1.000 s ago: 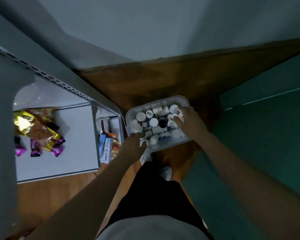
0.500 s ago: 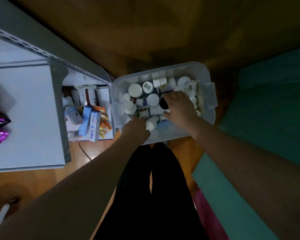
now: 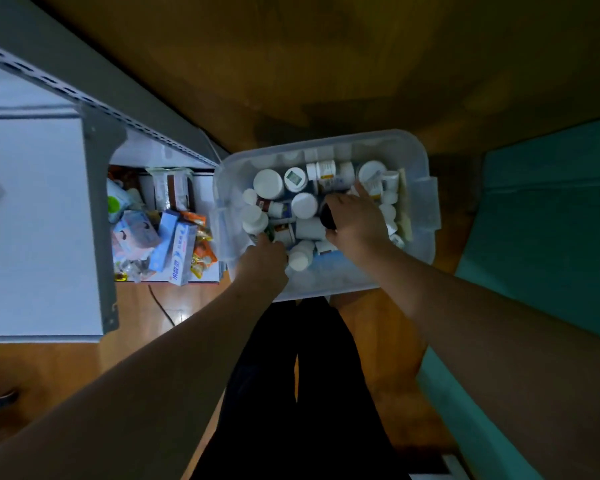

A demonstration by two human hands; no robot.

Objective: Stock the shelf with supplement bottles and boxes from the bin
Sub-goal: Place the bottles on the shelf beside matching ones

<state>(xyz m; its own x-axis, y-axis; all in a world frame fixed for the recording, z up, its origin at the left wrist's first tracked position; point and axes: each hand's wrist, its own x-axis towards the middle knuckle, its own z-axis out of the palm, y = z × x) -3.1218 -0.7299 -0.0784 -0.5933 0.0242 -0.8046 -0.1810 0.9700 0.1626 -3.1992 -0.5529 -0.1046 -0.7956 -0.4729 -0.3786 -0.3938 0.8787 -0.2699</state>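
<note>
While my left hand (image 3: 262, 259), fingers hidden, reaches into the bin (image 3: 426, 202), my right hand (image 3: 355, 221) curls onto a dark-capped bottle (image 3: 327, 216) to lift it for shelving.

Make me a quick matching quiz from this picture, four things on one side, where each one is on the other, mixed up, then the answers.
Things:
1. right hand
2. left hand
3. toothpaste box
4. green mat

Places:
A. bottom shelf, left of the bin
B. floor, right of the bin
C. on a black-capped bottle in the bin
D. at the bin's near left corner

Pairs: 1-C, 2-D, 3-A, 4-B
</note>
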